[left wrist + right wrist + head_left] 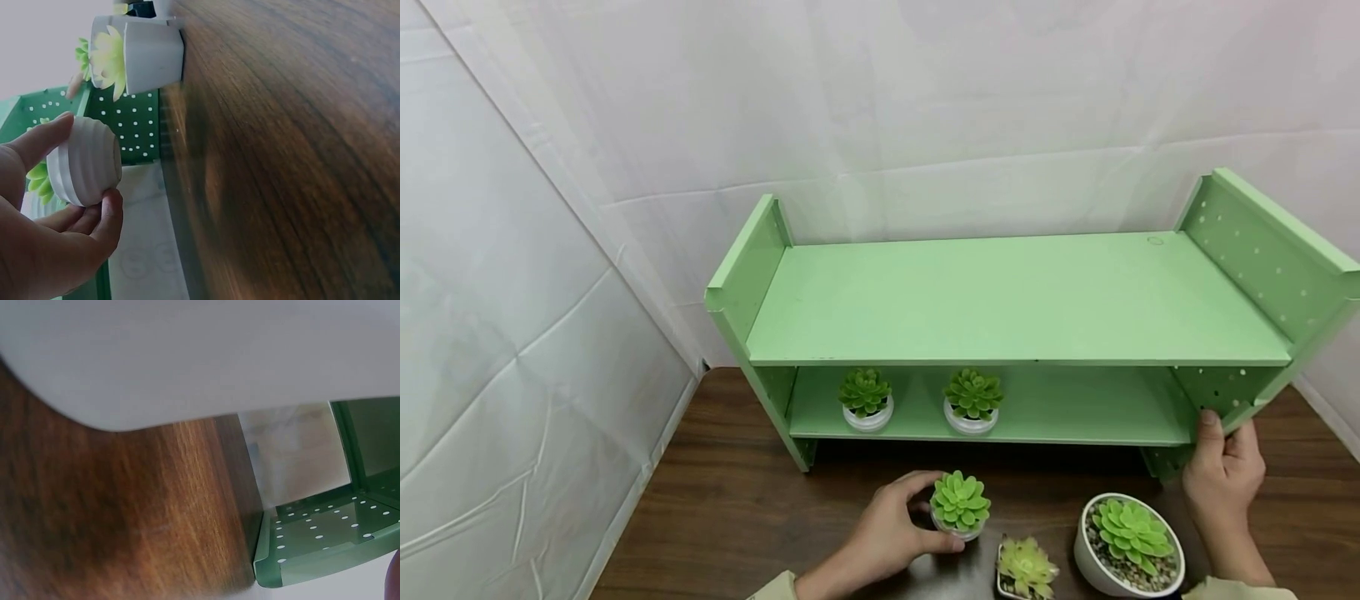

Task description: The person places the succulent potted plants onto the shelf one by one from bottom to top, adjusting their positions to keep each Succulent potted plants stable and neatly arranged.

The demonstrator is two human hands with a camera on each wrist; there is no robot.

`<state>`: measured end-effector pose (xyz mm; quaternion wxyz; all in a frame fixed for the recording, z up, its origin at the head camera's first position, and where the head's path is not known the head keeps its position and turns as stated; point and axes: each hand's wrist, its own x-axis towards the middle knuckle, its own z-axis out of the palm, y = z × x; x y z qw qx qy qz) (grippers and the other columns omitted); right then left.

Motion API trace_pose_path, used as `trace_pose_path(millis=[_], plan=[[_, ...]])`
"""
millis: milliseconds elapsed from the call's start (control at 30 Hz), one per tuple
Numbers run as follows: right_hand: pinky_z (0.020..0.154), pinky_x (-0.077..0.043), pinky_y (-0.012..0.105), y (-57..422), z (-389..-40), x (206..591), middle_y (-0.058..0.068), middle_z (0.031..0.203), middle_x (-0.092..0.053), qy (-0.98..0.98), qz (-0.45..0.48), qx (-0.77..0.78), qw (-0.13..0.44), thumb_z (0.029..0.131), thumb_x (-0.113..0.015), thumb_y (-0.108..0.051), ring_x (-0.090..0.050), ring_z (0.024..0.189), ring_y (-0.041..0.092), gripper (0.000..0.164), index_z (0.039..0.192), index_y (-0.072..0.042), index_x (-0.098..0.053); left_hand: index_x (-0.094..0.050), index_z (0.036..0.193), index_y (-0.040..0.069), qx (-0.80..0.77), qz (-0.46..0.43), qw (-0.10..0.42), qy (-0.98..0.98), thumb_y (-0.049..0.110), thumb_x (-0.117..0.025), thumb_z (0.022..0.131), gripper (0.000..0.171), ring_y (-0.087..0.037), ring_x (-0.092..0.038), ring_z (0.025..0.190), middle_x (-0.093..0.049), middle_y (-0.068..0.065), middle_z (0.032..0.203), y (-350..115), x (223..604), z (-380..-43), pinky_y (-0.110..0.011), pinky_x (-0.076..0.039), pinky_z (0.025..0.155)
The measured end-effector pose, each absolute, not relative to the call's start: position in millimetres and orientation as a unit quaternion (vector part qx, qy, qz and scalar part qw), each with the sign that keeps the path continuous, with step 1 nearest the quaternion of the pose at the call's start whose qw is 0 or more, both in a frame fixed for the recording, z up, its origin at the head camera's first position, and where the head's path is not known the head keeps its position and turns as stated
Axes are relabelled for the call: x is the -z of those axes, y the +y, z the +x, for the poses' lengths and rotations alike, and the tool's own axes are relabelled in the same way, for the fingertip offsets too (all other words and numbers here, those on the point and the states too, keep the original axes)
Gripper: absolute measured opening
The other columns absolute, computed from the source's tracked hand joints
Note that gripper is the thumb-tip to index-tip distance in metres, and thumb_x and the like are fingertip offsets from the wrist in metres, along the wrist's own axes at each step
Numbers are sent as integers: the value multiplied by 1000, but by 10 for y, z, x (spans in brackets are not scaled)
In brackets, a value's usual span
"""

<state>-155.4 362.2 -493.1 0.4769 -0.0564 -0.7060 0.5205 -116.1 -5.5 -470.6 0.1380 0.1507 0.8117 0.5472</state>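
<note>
My left hand point(891, 523) grips a small potted succulent point(960, 502) by its round pot, in front of the green shelf point(1015, 300). In the left wrist view, thumb and fingers pinch the ribbed white pot point(87, 161), which is held off the table. My right hand point(1225, 475) holds the lower front edge of the shelf's right side panel, thumb on the inner face and fingers outside. Two similar succulents in white pots, one at left point(867, 400) and one near the middle point(972, 402), stand on the lower shelf board. Most of the right hand is outside the right wrist view.
On the brown wooden table point(700, 500), a yellowish succulent point(1027, 568) in a square white pot stands at the front. Right of it is a larger round white pot point(1093, 557) with a green succulent and pebbles. White sheeting point(880, 100) hangs behind the shelf.
</note>
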Motion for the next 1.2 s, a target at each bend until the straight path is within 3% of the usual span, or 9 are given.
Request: trace_pose_path(millis=[633, 1200], plan=[[81, -42, 14, 3631, -1535, 4957, -8, 111, -65, -708, -62, -515, 479, 101, -51, -4, -59, 96, 1, 31, 126, 12, -59, -61, 133, 13, -585, 165, 151, 780, 22, -89, 73, 66, -8, -64, 94, -58, 7, 127, 18, 4625, -1143, -34, -53, 85], [81, -42, 14, 3623, -1565, 4937, -6, 111, -66, -707, -58, -518, 479, 101, -52, -3, -59, 97, 2, 31, 126, 12, -59, -61, 133, 13, -598, 194, 109, 770, 20, -89, 74, 65, -7, -64, 93, -58, 7, 127, 143, 4522, -1130, -31, -53, 85]])
